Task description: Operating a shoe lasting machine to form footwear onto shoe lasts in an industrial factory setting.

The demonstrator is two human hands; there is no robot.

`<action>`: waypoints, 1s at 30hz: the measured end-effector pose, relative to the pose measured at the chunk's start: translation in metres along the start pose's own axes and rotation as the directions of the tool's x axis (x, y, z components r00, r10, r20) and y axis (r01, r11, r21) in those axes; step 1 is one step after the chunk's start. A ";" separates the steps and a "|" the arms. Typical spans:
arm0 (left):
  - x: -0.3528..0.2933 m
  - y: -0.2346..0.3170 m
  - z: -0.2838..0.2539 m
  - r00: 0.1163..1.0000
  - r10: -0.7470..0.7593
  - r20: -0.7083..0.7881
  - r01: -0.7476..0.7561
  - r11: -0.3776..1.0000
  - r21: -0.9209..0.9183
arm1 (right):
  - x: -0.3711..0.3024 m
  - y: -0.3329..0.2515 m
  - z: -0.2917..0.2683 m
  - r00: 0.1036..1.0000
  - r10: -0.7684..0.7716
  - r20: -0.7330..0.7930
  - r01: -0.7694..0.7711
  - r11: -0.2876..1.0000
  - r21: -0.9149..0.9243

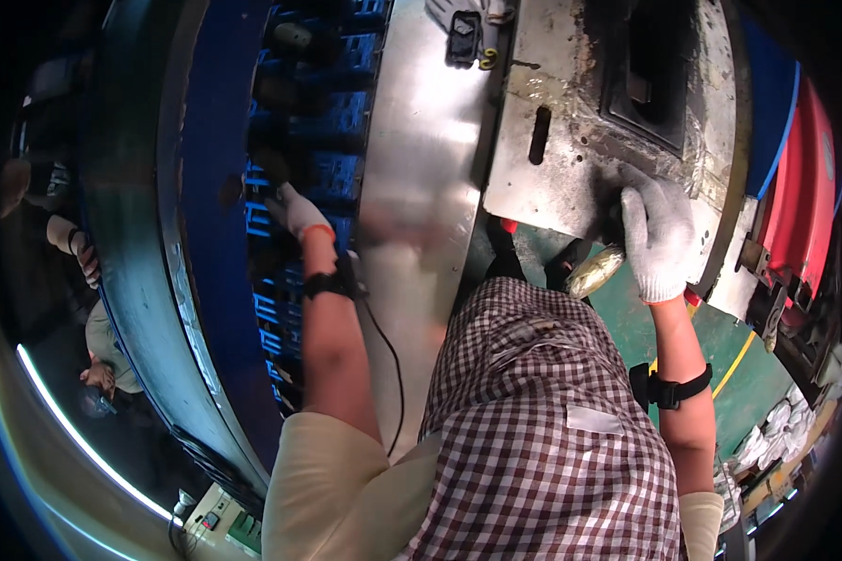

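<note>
My left hand [301, 213], in a white knit glove with an orange cuff, reaches over the blue slotted rack [332, 178]. Its fingers are drawn together at a dark lump in shadow; what they hold is unclear. My right hand [660, 234], gloved alike, is at the near edge of a stained metal worktop [557, 192]. Its fingers are bent over something dark that the hand mostly hides. Just left of that hand, a rounded, yellowish, wrapped-looking piece [595, 271] sticks out beyond the worktop edge; I cannot tell whether it is part of what I grip.
A smooth metal ledge [421, 159] runs between rack and worktop. At its far end lie a black device [463, 39] and grey gloves. A dark rectangular opening [650, 75] sits in the worktop. Red panels [800, 187] stand right. Beyond the machine at left, another person [103, 374] is visible.
</note>
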State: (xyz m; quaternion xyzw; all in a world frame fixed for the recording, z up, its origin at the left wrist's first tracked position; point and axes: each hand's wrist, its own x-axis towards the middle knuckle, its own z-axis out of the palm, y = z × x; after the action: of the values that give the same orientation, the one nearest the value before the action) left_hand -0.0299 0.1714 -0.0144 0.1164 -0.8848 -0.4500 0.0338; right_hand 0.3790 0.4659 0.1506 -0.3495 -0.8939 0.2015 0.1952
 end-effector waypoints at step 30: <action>-0.185 0.026 -0.094 0.369 0.145 0.918 0.864 0.311 -0.396 | 0.000 -0.028 -0.003 0.969 -0.244 0.036 0.223 0.930 0.293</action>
State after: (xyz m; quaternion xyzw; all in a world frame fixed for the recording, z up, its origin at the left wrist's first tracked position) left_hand 0.1606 0.1554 0.0701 0.0841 -0.3233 -0.8142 -0.4749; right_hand 0.3652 0.4478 0.1664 -0.2011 -0.8969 0.3166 0.2341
